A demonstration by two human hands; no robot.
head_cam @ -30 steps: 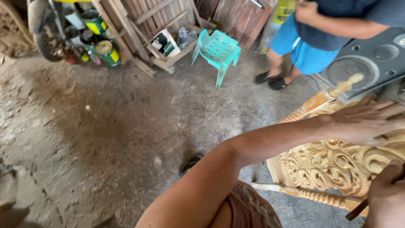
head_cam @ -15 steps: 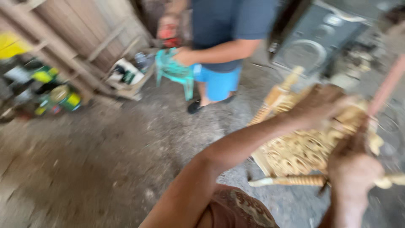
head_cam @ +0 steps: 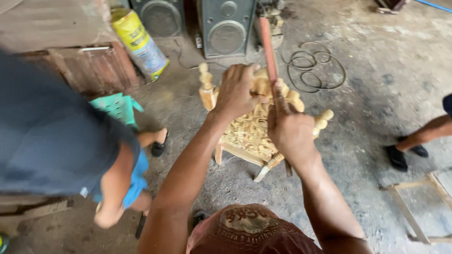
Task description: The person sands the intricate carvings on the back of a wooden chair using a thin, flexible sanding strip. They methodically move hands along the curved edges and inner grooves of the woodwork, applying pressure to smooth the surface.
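A carved pale wooden chair back [head_cam: 249,134] with turned posts stands on the concrete floor in front of me. My left hand [head_cam: 238,91] grips its top rail, fingers curled over the carving. My right hand [head_cam: 289,129] is shut on a long reddish-brown stick-like tool [head_cam: 268,49], whose shaft runs up past the top rail and down below my wrist. The tool lies against the carved face of the chair back.
Another person in a dark shirt and blue shorts [head_cam: 61,141] stands close at my left beside a green plastic stool [head_cam: 115,106]. Two speakers [head_cam: 226,26], a yellow sack [head_cam: 139,42] and coiled wire [head_cam: 313,63] lie beyond. Someone's foot [head_cam: 405,155] and a wooden frame [head_cam: 419,207] are right.
The view has swung round to face the speakers. My right hand has risen onto the chair back with the tool. The other person has moved from beyond the chair to my left side.
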